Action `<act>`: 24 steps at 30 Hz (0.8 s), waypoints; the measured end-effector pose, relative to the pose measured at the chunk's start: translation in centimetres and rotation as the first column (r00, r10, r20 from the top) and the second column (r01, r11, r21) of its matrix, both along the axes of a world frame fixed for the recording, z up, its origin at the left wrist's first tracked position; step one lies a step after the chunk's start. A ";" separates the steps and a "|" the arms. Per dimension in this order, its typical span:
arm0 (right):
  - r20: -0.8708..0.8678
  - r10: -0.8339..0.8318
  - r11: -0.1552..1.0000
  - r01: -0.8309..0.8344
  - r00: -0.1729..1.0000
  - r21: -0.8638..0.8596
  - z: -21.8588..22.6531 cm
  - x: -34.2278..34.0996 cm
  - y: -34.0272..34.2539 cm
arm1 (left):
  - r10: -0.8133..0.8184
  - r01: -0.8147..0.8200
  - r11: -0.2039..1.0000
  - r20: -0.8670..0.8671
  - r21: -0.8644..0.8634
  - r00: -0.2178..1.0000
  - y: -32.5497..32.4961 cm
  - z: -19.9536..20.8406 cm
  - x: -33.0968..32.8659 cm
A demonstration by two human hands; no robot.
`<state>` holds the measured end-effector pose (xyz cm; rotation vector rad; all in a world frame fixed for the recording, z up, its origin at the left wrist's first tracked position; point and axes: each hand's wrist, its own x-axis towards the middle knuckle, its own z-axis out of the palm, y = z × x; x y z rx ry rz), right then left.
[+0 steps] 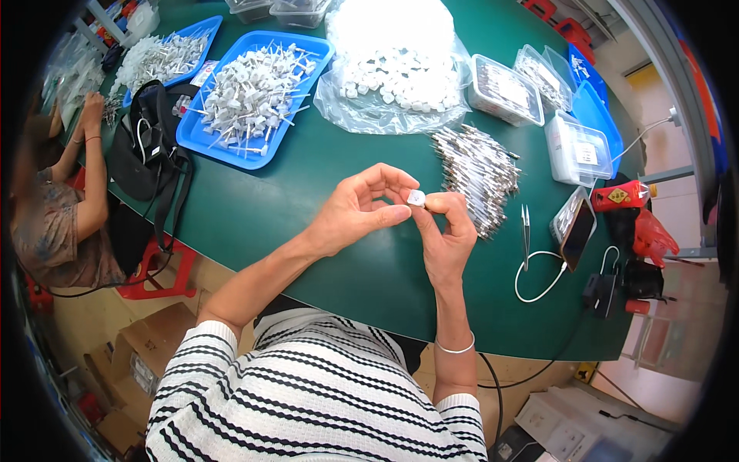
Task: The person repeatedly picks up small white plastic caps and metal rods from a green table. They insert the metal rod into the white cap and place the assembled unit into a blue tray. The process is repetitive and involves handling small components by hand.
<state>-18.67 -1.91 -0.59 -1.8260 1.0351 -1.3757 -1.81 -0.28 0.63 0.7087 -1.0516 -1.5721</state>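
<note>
A small white plastic cap [416, 199] is held above the table between the fingertips of both hands. From the left, my left hand [354, 209] meets it with curled fingers, thumb below and fingertips above. On the other side, the thumb and forefinger of my right hand [448, 239] pinch the cap. Whether anything sits inside it is hidden. Just beyond my right hand lies a heap of thin metal-and-white rods [481, 173]. Further back, many similar white caps [404, 81] spill from a clear plastic bag [350, 119].
Blue trays [185, 141] of white stemmed parts stand at the back left, beside a black bag [138, 146]. Clear plastic boxes [504, 91] line the right. Tweezers [526, 231], a white cable [531, 299] and a phone [577, 235] lie nearer. Another person's arm [94, 169] rests at far left.
</note>
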 end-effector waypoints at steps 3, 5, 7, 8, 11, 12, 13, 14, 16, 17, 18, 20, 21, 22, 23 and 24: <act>-0.037 -0.049 0.994 0.045 0.998 -0.102 0.4 0.3 0.1 | 0.042 -0.041 0.999 0.045 -0.022 0.998 0.1 0.3 -0.4; -0.117 -0.077 0.980 0.054 0.990 -0.192 0.3 0.4 0.2 | 0.089 -0.088 0.996 0.106 -0.013 0.990 0.0 0.1 -0.7; -0.157 -0.100 0.966 0.058 0.983 -0.251 0.3 0.6 0.2 | 0.143 -0.141 0.990 0.203 -0.024 0.969 0.0 0.6 -0.8; -0.159 -0.106 0.963 0.061 0.982 -0.264 0.3 0.6 0.2 | 0.169 -0.166 0.986 0.250 -0.030 0.954 -0.1 0.7 -0.9; -0.119 -0.102 0.967 0.071 0.988 -0.246 0.1 0.7 0.2 | 0.171 -0.173 0.985 0.127 0.006 0.977 -0.3 0.7 -0.9; -0.097 -0.098 0.970 0.073 0.990 -0.230 0.1 0.6 0.3 | 0.154 -0.157 0.987 0.084 0.028 0.984 -0.3 0.5 -0.9; -0.079 -0.092 0.976 0.074 0.993 -0.207 0.0 0.6 0.3 | 0.139 -0.141 0.989 0.040 0.049 0.989 -0.3 0.3 -0.7; -0.061 -0.084 0.980 0.072 0.995 -0.184 -0.1 0.6 0.3 | 0.126 -0.125 0.990 -0.004 0.070 0.992 -0.3 0.2 -0.6; -0.025 -0.073 0.988 0.068 0.997 -0.138 -0.2 0.7 0.5 | 0.131 -0.130 0.988 -0.006 0.077 0.991 -0.3 0.3 -0.6; -0.009 -0.069 0.991 0.068 0.998 -0.116 -0.2 0.7 0.6 | 0.133 -0.132 0.988 -0.008 0.080 0.991 -0.2 0.3 -0.7; 0.007 -0.066 0.993 0.067 0.998 -0.093 -0.2 0.8 0.6 | 0.133 -0.132 0.988 -0.008 0.082 0.991 -0.3 0.3 -0.6; 0.020 -0.036 0.996 0.037 0.999 -0.078 -0.4 0.9 0.6 | 0.132 -0.131 0.987 -0.009 0.088 0.991 -0.2 0.3 -0.6; 0.027 -0.021 0.997 0.023 0.999 -0.070 -0.4 0.9 0.7 | 0.124 -0.124 0.989 -0.002 0.083 0.992 -0.2 0.3 -0.5; 0.041 -0.006 0.999 0.008 0.999 -0.039 -0.5 0.9 0.7 | 0.116 -0.116 0.990 0.004 0.078 0.993 -0.2 0.3 -0.3; 0.055 0.006 1.000 -0.006 0.998 -0.009 -0.5 0.9 0.7 | 0.106 -0.107 0.992 0.010 0.073 0.994 -0.3 0.3 -0.2; 0.069 0.018 1.000 -0.020 0.997 0.021 -0.5 0.8 0.8 | 0.099 -0.101 0.992 0.022 0.070 0.995 -0.3 0.4 -0.1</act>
